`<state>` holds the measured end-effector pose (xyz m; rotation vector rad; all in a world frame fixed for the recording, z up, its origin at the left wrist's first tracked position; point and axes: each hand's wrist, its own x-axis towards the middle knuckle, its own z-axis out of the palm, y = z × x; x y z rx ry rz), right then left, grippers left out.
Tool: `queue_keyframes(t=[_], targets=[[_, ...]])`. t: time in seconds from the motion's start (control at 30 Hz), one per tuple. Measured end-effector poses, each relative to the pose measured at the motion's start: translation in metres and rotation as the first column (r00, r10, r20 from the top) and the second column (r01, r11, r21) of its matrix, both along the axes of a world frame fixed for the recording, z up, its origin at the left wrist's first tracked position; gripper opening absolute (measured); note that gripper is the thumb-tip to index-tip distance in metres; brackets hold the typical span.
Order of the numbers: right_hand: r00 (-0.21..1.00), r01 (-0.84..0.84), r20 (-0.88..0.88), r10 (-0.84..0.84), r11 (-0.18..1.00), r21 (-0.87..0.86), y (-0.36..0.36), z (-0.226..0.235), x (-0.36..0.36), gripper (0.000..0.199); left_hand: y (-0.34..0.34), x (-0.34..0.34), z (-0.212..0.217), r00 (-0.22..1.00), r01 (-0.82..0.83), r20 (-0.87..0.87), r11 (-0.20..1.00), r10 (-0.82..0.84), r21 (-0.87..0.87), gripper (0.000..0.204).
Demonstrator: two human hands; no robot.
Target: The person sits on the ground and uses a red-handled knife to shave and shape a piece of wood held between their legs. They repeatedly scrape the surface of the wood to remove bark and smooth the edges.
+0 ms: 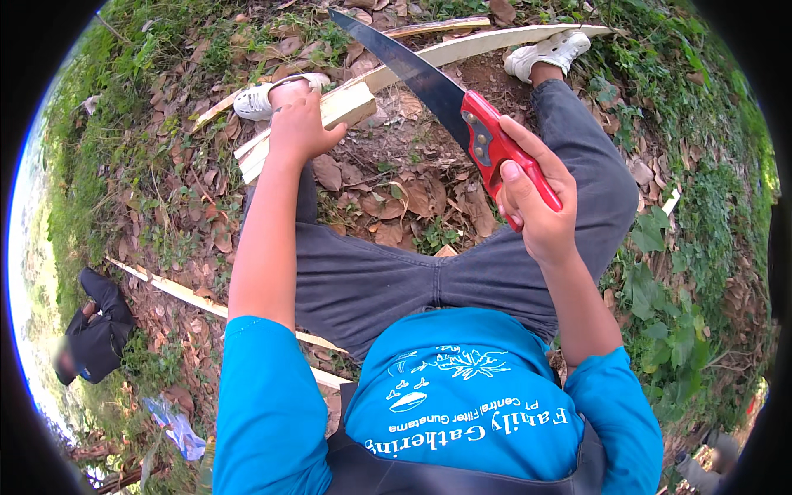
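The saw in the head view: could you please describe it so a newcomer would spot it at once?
Start from the long pale wood strip lying across the leafy ground ahead. Above it, the right hand holds the saw by its grip. Its bright red handle and dark curved blade set it apart from the pale wood.

Glossy red plastic saw handle (pixel 503 157), smooth dark metal blade (pixel 412 70), pale rough-sawn wooden plank (pixel 351 103).

Your bright blue short-sleeved shirt with white print on the chest, your dark grey trousers, your white perforated clogs, your forearms bare below the sleeves
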<state>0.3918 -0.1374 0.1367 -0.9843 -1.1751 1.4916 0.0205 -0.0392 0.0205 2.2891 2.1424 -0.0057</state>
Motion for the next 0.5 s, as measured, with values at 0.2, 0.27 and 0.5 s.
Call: queue_keyframes(t=[0.2,0.27,0.5], targets=[[0.999,-0.037,0.034,0.041,0.994,-0.105,-0.007,-0.021,0.008,0.046,0.051,-0.029,0.036,0.978,0.087,0.207,0.838,0.032,-0.538,0.118],[0.997,-0.046,0.061,0.055,0.99,-0.136,-0.012,-0.023,0.017,0.047,0.072,-0.037,0.033,0.986,0.082,0.163,0.728,0.041,-0.68,0.125],[0.996,-0.06,0.052,0.07,0.983,-0.175,-0.023,-0.029,0.039,0.049,0.076,-0.034,0.01,0.956,0.102,0.241,0.582,0.167,-0.807,0.117]])
